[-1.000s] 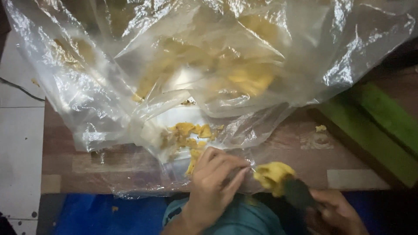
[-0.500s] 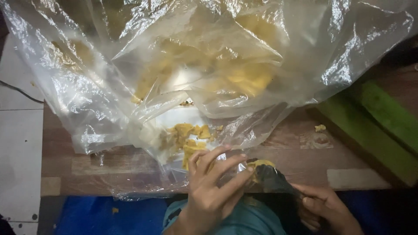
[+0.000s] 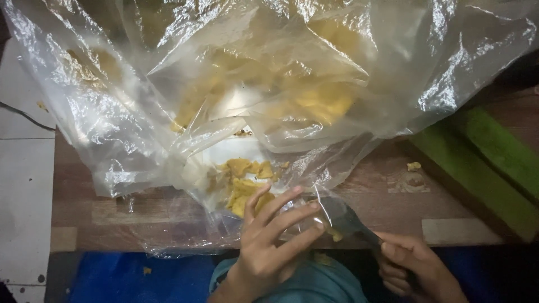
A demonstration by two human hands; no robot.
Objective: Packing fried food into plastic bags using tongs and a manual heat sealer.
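A big clear plastic bag [image 3: 269, 84] with yellow dough-like lumps [image 3: 247, 182] inside lies across a wooden board [image 3: 393, 207]. My left hand [image 3: 275, 235] rests with spread fingers on the bag's near edge, right beside the lumps. My right hand [image 3: 410, 269] grips the handle of a dark spoon [image 3: 345, 219], whose bowl is pushed under the bag's edge close to my left fingers. A little yellow paste clings to the spoon.
Green wooden bars [image 3: 483, 163] slant at the right. A yellow crumb [image 3: 414, 166] lies on the board. White tiled floor [image 3: 22, 185] lies at the left, with a blue surface [image 3: 123, 278] below the board's near edge.
The spoon carried a yellow lump outside the bag a second ago. It has since moved left into the bag's opening, and the lump is gone from view. My left fingers have spread.
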